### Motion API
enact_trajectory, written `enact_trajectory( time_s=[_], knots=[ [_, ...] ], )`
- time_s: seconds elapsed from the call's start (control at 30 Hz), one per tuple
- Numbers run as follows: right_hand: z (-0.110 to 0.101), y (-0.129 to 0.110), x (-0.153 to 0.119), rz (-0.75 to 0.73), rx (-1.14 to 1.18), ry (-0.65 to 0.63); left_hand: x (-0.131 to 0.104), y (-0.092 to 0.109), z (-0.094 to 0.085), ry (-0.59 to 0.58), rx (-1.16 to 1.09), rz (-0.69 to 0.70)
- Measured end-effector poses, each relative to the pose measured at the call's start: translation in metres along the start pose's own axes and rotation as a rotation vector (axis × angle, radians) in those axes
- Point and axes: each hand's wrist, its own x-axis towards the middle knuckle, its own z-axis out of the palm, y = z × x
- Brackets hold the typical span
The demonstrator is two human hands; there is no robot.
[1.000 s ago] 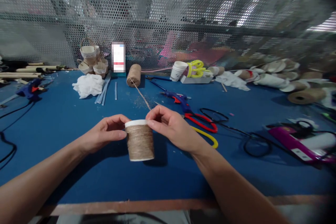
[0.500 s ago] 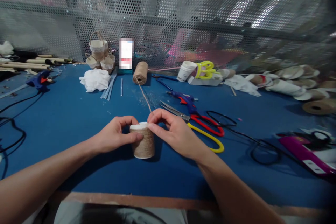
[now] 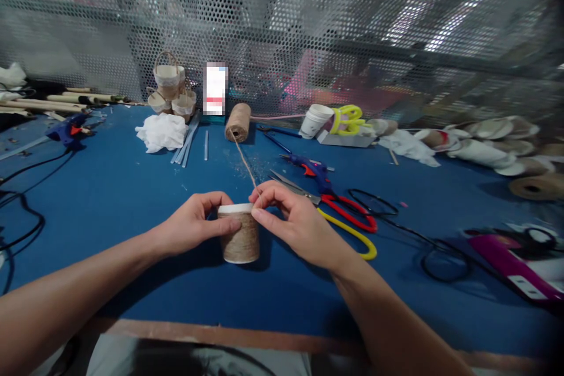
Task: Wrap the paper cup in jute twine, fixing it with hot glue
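A paper cup wrapped in brown twine is held just over the blue table or on it; I cannot tell which. Its white rim shows above the wrapped part. My left hand grips the cup from the left, thumb on the outside and fingers partly hidden behind the rim. At the cup's upper right edge, my right hand pinches the twine. That strand runs back to a twine spool lying on its side. Scissors with red and yellow handles lie beside my right hand.
A blue glue gun lies beyond the scissors, its cord trailing right. Behind stand twine-wrapped cups, white cloth, glue sticks and a white cup. Another glue gun is at left, a purple power strip at right.
My right hand has shifted slightly right along the rim with the twine. The cup looks tipped a little, so less of its inside shows. My left hand keeps its grip.
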Motion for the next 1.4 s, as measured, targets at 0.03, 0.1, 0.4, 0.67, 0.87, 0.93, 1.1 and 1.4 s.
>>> enact_trajectory(
  time_s=[0.03, 0.1, 0.4, 0.67, 0.87, 0.93, 1.1, 1.4],
  knots=[
    [0.000, 0.000, 0.000, 0.001, -0.001, -0.003, 0.000, 0.000, 0.000, 0.000, -0.011, -0.004],
    [0.000, -0.001, -0.001, -0.003, -0.003, -0.005, 0.000, 0.001, 0.000, 0.004, -0.017, -0.013],
    [0.000, 0.003, 0.001, 0.083, 0.077, -0.017, 0.000, -0.002, -0.003, -0.005, -0.012, 0.017],
    [0.002, 0.001, 0.000, 0.110, 0.066, -0.035, -0.001, 0.005, -0.002, -0.029, 0.154, 0.033],
    [0.005, -0.001, -0.001, 0.136, 0.053, -0.039, 0.001, 0.009, 0.004, -0.010, 0.190, 0.026],
    [0.005, -0.001, 0.000, 0.154, 0.077, -0.043, 0.000, 0.009, 0.005, -0.004, 0.140, 0.006],
    [0.005, 0.003, 0.007, 0.219, 0.157, -0.035, 0.000, 0.010, 0.006, -0.002, -0.014, -0.039],
    [-0.003, 0.018, 0.047, 0.215, -0.155, -0.064, -0.004, 0.014, 0.000, -0.109, -0.205, -0.062]
  ],
)
